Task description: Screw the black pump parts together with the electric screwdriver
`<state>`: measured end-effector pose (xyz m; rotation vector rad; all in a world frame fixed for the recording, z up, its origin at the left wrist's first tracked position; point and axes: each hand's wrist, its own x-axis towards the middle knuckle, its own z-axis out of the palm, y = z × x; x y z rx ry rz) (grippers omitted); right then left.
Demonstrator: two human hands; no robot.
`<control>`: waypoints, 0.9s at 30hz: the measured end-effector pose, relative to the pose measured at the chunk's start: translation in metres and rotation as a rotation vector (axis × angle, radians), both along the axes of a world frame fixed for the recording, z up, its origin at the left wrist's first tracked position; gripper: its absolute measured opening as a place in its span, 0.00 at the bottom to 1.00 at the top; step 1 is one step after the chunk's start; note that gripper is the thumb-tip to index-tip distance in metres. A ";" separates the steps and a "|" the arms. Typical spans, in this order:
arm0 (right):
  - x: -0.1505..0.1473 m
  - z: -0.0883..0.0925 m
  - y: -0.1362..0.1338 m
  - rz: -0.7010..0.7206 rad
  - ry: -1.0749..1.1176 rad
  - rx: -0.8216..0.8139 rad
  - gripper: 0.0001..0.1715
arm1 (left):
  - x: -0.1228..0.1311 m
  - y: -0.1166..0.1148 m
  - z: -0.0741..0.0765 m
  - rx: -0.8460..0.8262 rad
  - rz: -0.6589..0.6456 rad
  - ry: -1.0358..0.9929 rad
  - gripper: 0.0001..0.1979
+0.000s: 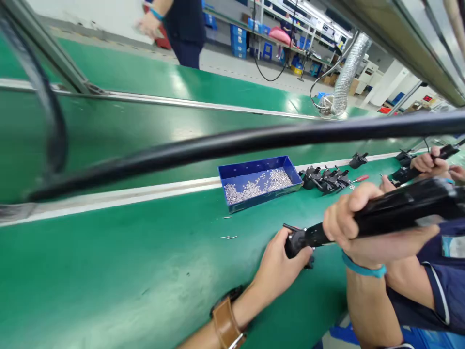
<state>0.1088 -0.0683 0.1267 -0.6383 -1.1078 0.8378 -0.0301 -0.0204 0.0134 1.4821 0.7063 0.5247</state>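
My left hand (279,264), with a brown strap on its wrist, is closed on a small black plastic part (296,242) and holds it on the green table (127,271). My right hand (343,218), a blue band at the wrist, is wrapped round a long black electric screwdriver (399,208). The tool's front end meets the black part between my hands. A blue tray (254,169) of small silver screws (254,186) lies just beyond my left hand. Three loose screws (228,236) lie on the table near it.
Several black parts (327,179) and a red-handled tool (360,179) lie right of the tray. A co-worker in a navy shirt (446,286) sits close on my right, hands (428,162) on another black tool. A black cable (218,148) crosses in front. Another person (185,29) stands beyond the conveyor.
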 end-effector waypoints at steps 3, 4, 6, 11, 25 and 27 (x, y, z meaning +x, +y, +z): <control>0.004 0.010 -0.021 -0.145 0.024 0.008 0.41 | -0.004 0.008 0.000 0.020 -0.081 -0.015 0.13; 0.004 0.010 -0.025 -0.167 0.037 0.006 0.40 | -0.005 0.009 0.000 0.025 -0.103 -0.019 0.14; 0.001 0.005 -0.028 -0.176 0.072 -0.008 0.39 | -0.007 0.011 -0.003 0.037 -0.134 -0.017 0.15; -0.001 -0.011 -0.018 -0.163 0.137 -0.033 0.41 | -0.007 0.011 -0.010 0.050 -0.154 -0.027 0.18; 0.013 -0.015 -0.016 0.141 -0.043 -0.069 0.41 | -0.006 0.009 -0.014 0.144 -0.105 -0.019 0.14; 0.012 -0.016 -0.013 0.038 0.005 -0.074 0.42 | -0.005 0.008 -0.014 0.153 -0.083 -0.013 0.13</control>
